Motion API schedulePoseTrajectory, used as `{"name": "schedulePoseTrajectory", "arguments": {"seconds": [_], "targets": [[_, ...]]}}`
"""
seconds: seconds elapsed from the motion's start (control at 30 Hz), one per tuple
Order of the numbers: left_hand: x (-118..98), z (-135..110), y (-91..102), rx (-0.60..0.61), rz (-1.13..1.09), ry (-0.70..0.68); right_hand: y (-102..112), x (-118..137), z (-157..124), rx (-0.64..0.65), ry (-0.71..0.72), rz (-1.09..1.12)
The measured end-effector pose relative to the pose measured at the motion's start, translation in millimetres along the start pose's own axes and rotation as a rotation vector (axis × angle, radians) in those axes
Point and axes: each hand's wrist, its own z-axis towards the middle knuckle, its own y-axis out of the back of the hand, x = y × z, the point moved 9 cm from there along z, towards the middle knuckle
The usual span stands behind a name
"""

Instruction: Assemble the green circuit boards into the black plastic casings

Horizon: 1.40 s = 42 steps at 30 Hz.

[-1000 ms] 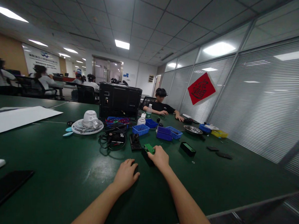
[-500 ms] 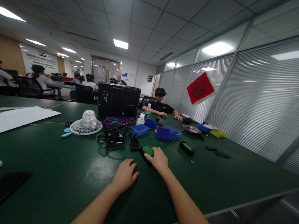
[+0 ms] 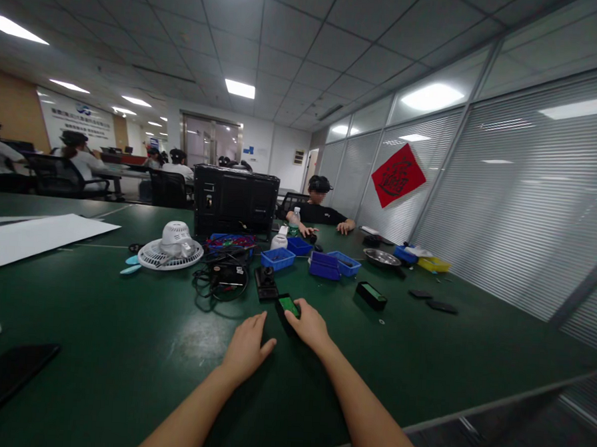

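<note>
My right hand grips a small black case with a green circuit board showing in its top. The thumb lies over the board and the other fingers pass along the far side, partly hidden. My left hand rests near the case, palm down over the green table, fingers stretched and holding nothing. Just beyond the case is a black bracket-like device. A second black case with a green board stands apart to the right.
Blue bins, a coil of black cables, a white fan and a black monitor-like panel stand farther back. A metal dish and a yellow tray are at right. Across the table sits a person.
My right hand has drawn the case slightly toward me and left, turning it. My left hand's fingers have straightened. The person opposite has moved a hand to a small dark object.
</note>
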Motion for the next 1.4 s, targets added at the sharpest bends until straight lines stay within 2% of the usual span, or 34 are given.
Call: {"name": "schedulePoseTrajectory", "arguments": {"seconds": [0.07, 0.17, 0.3, 0.4, 0.5, 0.7, 0.8, 0.93, 1.13, 1.23, 1.33, 1.4], "targets": [[1, 1, 1.0, -0.044, -0.047, 0.012, -5, 10, -6, -0.012, 0.028, 0.053], [-1, 0, 6.8, -0.128, -0.088, 0.032, -21, 29, -14, 0.045, 0.118, 0.214], [6, -3, 20.1, -0.229, -0.024, 0.136, -40, 46, -18, 0.109, 0.25, 0.396], [14, -3, 20.4, -0.143, 0.03, 0.218, -49, 41, -13, 0.131, 0.251, 0.493], [14, -6, 22.3, -0.034, 0.069, 0.24, -49, 30, -6, 0.131, 0.204, 0.574], [21, -30, 47.2, 0.081, 0.138, 0.29, -41, 20, -2, 0.142, 0.164, 0.588], [39, -47, 64.9, 0.093, 0.185, 0.357, -41, 21, -2, 0.163, 0.165, 0.602], [80, -66, 89.8, 0.06, 0.254, 0.466, -42, 22, -3, 0.179, 0.176, 0.6], [140, -73, 121.5, -0.001, 0.315, 0.582, -44, 23, -3, 0.182, 0.208, 0.514], [154, -70, 136.9, -0.078, 0.293, 0.586, -46, 22, -2, 0.184, 0.207, 0.504], [159, -68, 154.9, -0.203, 0.298, 0.582, -47, 21, 0, 0.183, 0.208, 0.507], [163, -69, 159.9, -0.241, 0.26, 0.597, -47, 20, 1, 0.181, 0.21, 0.501]]}}
